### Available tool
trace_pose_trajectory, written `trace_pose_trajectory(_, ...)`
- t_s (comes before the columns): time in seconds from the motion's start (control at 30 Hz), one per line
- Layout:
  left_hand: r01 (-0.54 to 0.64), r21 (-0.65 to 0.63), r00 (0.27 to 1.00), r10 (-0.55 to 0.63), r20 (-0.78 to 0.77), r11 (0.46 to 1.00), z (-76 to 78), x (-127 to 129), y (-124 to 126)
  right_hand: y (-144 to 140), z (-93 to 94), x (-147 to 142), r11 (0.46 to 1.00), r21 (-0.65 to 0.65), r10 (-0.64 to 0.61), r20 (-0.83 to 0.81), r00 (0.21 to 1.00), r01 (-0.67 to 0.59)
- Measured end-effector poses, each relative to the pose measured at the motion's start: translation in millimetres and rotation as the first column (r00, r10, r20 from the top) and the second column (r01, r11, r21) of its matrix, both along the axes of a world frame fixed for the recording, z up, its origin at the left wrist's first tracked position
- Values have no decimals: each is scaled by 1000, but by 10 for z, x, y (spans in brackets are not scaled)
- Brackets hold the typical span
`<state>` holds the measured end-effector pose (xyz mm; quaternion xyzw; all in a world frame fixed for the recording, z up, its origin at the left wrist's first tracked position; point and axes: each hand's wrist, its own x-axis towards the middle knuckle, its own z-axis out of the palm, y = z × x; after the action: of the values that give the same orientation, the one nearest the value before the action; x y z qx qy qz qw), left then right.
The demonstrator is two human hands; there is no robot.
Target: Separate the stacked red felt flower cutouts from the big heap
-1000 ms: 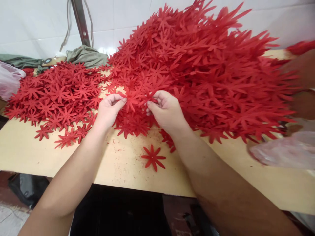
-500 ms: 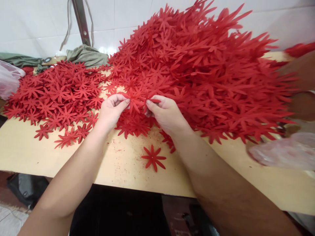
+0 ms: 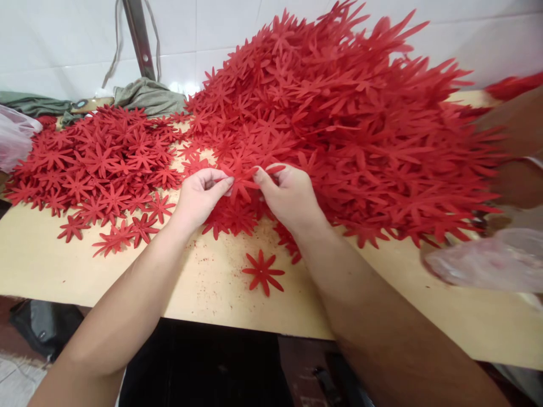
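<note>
Here, the left hand (image 3: 199,195) and right hand (image 3: 291,195) are meeting at the near edge of the big heap (image 3: 339,124), each closed in a fingertip pinch on the same red flower cutout (image 3: 241,178), thumb against forefinger, other fingers curled in. The cutout is sitting between the two pinches, just above the pile's foot, its petals fanning out. It looks like layers are being teased apart, so the grip is best kept near the centre, not on the thin petals, which are likely tearing easily; pulling slowly and sideways seems wise. A single flower (image 3: 263,272) is lying loose on the tan table (image 3: 203,294), near the wrists. To the left, a flatter spread of flowers (image 3: 97,164) is covering the board. At far right, another person's arm (image 3: 517,147) and a clear plastic bag (image 3: 487,263) are showing, blurred.
</note>
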<state>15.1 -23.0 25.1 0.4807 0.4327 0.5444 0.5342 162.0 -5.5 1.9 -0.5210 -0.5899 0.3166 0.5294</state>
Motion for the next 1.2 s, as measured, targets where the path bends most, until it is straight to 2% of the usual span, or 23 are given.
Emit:
trace_pose_trajectory(0.1, -12, -17, 1000, 12, -4, 1000, -18, 6, 18, 4, -57, -4, 976, 196, -107, 48, 993, 96)
trace_pose_trajectory(0.2, -41, -25, 999, 41, -13, 999, -21, 12, 24, -47, -22, -25, 950, 297, -123, 70, 990, 97)
trace_pose_trajectory(0.37, -52, -36, 997, 50, -57, 998, 6, 34, -3, -142, 89, -67, 965, 230, 105, 87, 991, -123)
trace_pose_trajectory(0.47, -27, -36, 997, 24, -69, 999, 7, 51, -22, -152, 82, -96, 957, 162, 235, 61, 970, -242)
trace_pose_trajectory(0.53, -8, -45, 997, 5, -72, 999, -3, 55, -23, -139, 49, -113, 952, 129, 278, 17, 960, -278)
trace_pose_trajectory(0.6, 7, -47, 996, -11, -84, 999, -18, 48, -14, -118, 11, -120, 963, 124, 245, -21, 969, -241)
trace_pose_trajectory(0.7, 23, -34, 996, -26, -85, 999, -43, 31, 8, -97, -12, -103, 979, 192, 67, -14, 998, -63)
trace_pose_trajectory(0.77, 38, -48, 997, -41, -64, 998, -59, 27, 17, -103, 8, -82, 951, 299, -94, 34, 995, 79)
trace_pose_trajectory(0.83, 50, -76, 998, -53, -39, 996, -73, 30, 17, -124, 43, -69, 909, 399, -173, 95, 980, 122)
trace_pose_trajectory(0.9, 52, -89, 998, -55, -29, 995, -80, 31, 8, -148, 68, -74, 900, 436, -104, 181, 978, 15)
trace_pose_trajectory(1.0, 31, -90, 998, -35, -48, 995, -66, 18, -16, -171, 69, -104, 900, 399, 63, 278, 958, -175)
trace_pose_trajectory(1.2, 73, -83, 997, -76, -30, 994, 11, -2, -60, -172, 63, -118, 924, 356, 54, 235, 970, -138)
